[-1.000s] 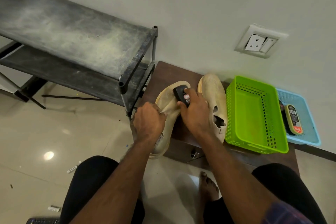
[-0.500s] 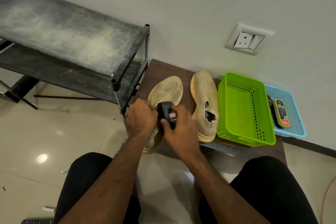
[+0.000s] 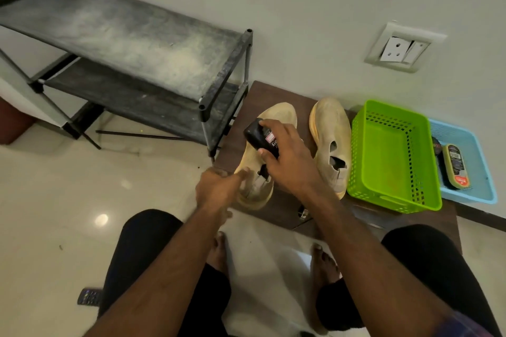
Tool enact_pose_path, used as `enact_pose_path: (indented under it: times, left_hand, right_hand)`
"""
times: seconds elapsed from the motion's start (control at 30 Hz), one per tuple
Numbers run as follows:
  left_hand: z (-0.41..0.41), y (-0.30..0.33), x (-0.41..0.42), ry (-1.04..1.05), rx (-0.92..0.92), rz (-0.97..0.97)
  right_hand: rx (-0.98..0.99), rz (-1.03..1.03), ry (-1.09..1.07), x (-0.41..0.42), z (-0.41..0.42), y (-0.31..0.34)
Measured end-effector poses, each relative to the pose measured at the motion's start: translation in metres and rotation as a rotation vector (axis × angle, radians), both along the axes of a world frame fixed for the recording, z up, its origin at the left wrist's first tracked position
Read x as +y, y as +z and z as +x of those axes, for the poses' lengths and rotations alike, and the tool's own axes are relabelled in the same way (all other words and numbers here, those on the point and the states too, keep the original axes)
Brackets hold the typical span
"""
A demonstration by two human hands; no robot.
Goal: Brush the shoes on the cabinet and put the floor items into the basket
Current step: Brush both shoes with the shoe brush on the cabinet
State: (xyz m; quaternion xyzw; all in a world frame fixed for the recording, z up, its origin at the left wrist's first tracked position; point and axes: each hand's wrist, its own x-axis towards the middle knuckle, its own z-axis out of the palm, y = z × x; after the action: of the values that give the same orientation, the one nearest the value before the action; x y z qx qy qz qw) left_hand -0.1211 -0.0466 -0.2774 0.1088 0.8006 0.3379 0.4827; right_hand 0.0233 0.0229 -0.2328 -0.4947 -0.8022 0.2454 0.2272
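Note:
Two beige shoes lie on the low brown cabinet (image 3: 273,93). My right hand (image 3: 290,156) grips a black shoe brush (image 3: 258,134) and holds it over the middle of the left shoe (image 3: 276,120). My left hand (image 3: 219,186) holds that shoe's heel end near the cabinet's front edge. The right shoe (image 3: 328,128) lies untouched beside a green basket (image 3: 394,194), which is empty. A dark remote-like item (image 3: 89,297) lies on the floor at the lower left.
A blue tray (image 3: 465,134) with a polish tin stands right of the green basket. A dusty black shoe rack (image 3: 131,35) stands left of the cabinet. A wall socket (image 3: 402,48) is above. My knees and bare feet are below the cabinet.
My right hand has carried the brush from the shoe's heel area up toward its toe. My left hand has slid lower along the heel. The camera view shifted slightly.

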Motion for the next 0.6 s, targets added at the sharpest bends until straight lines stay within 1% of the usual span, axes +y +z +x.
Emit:
enact_pose_path:
  times: [0.03, 0.1, 0.13, 0.17, 0.2, 0.23, 0.33, 0.4, 0.43, 0.5, 0.6]
  left_hand:
    - [0.004, 0.002, -0.007, -0.028, -0.144, -0.044]
    - [0.012, 0.006, -0.015, -0.061, -0.350, -0.036]
    - [0.014, 0.005, -0.015, -0.051, -0.406, 0.006]
    - [0.015, 0.004, -0.014, -0.030, -0.417, 0.062]
    - [0.015, 0.001, -0.011, 0.001, -0.385, 0.120]
    - [0.014, -0.003, -0.008, 0.025, -0.312, 0.175]
    - [0.006, -0.007, 0.001, -0.007, 0.002, 0.309]
    - [0.004, -0.003, 0.006, -0.083, 0.224, 0.367]
    - [0.003, -0.002, 0.009, -0.109, 0.287, 0.390]
    - [0.000, 0.001, 0.014, -0.141, 0.326, 0.424]
    - [-0.007, -0.003, 0.017, -0.179, 0.328, 0.415]
  right_hand:
    - [-0.032, -0.027, 0.016, 0.001, -0.001, -0.003]
    - [-0.026, -0.085, -0.007, 0.003, -0.001, -0.009]
    - [-0.002, -0.107, -0.025, 0.004, 0.002, -0.013]
    - [0.018, -0.117, -0.038, 0.005, 0.005, -0.017]
    - [0.031, -0.122, -0.047, 0.006, 0.008, -0.020]
    - [0.045, -0.123, -0.060, 0.008, 0.012, -0.022]
    - [0.120, -0.078, -0.119, 0.012, 0.021, -0.023]
    - [0.162, 0.020, -0.061, 0.008, 0.026, -0.021]
    - [0.178, 0.051, 0.020, 0.004, 0.026, -0.021]
    - [0.140, 0.066, 0.197, -0.005, 0.023, -0.022]
    - [0.078, 0.081, 0.293, 0.001, 0.018, -0.026]
